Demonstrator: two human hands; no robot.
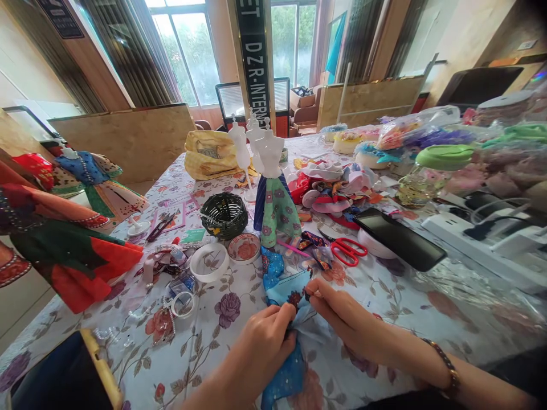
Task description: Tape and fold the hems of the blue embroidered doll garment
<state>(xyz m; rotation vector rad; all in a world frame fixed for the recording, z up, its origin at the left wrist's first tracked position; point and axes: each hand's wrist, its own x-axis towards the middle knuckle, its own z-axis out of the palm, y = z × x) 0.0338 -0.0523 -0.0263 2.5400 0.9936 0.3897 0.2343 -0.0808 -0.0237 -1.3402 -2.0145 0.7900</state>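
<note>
A piece of blue patterned fabric (282, 373) lies on the table in front of me, with a pale blue panel and dark reddish motifs near its middle. My left hand (265, 337) is closed, thumb and fingers pinching the fabric from the left. Opposite it, my right hand (335, 310) pinches the fabric's right edge, where a small dark bit shows at the fingertips; whether it is cloth or a separate thing I cannot tell. Just beyond stands a white dress form (270, 151) wearing a green flowered skirt (280, 210). Red-handled scissors (348, 251) lie to the right of the fabric.
Left of centre are a dark woven basket (224, 213), tape rolls (209, 263) and beads. A phone (64, 376) lies at the near left, another phone (399, 239) at right beside a power strip (482, 247). Dressed forms (92, 176) stand at left; fabric scraps (329, 185) are piled behind.
</note>
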